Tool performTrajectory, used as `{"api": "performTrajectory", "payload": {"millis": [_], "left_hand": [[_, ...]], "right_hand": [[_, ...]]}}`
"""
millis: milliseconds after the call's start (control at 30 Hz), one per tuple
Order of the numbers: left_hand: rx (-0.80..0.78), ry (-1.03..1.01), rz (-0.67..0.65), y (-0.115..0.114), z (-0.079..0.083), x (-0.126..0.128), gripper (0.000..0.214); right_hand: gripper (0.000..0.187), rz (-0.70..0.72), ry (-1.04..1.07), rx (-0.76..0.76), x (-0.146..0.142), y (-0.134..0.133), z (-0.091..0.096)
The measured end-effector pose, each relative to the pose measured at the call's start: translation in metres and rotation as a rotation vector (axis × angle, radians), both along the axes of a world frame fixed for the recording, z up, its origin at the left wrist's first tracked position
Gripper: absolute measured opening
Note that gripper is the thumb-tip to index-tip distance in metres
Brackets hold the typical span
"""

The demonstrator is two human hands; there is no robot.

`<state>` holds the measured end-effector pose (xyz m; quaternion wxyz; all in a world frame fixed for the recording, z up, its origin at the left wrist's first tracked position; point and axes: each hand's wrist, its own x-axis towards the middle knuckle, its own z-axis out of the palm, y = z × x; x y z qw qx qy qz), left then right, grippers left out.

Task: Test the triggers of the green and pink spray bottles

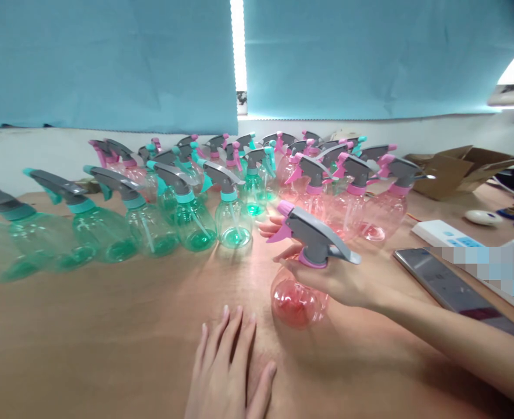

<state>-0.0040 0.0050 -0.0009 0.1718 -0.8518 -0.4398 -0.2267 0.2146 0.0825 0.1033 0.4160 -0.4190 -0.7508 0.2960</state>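
Observation:
A clear pink spray bottle [298, 299] with a grey and pink trigger head stands near the middle of the wooden table [121, 349]. My right hand [327, 279] is around its neck, thumb on the near side and the other fingers reaching past the far side, partly hidden by the bottle. The bottle's nozzle points left. Flat on the table to the lower left, my left hand [231, 366] has its fingers apart and holds nothing. Beyond the hands, a row of green spray bottles [196, 224] runs to the left, and more pink spray bottles [348, 206] stand behind my right hand.
Farther back, several mixed pink and green bottles crowd toward the wall. On the right lie a phone [453, 288], a white power strip [446, 233] and a white mouse [482, 218]. An open cardboard box [461, 171] sits behind them. Blue curtains [109, 64] hang above.

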Motion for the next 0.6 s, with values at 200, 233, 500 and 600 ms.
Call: {"api": "performTrajectory", "payload": {"millis": [200,233,500,600], "left_hand": [[-0.015,0.008,0.003,0.001,-0.002,0.001,0.044],[-0.018,0.006,0.003,0.001,-0.002,0.001,0.044],[-0.054,-0.018,-0.005,0.001,-0.003,-0.001,0.045],[-0.061,-0.028,0.004,0.001,-0.002,-0.001,0.045]], "right_hand": [[0.048,-0.055,-0.003,0.073,-0.001,0.001,-0.008],[0.049,-0.055,0.008,0.070,-0.001,0.001,-0.007],[0.052,0.014,0.040,0.034,-0.002,0.000,0.006],[0.052,0.006,0.048,0.075,-0.002,0.002,-0.001]]}}
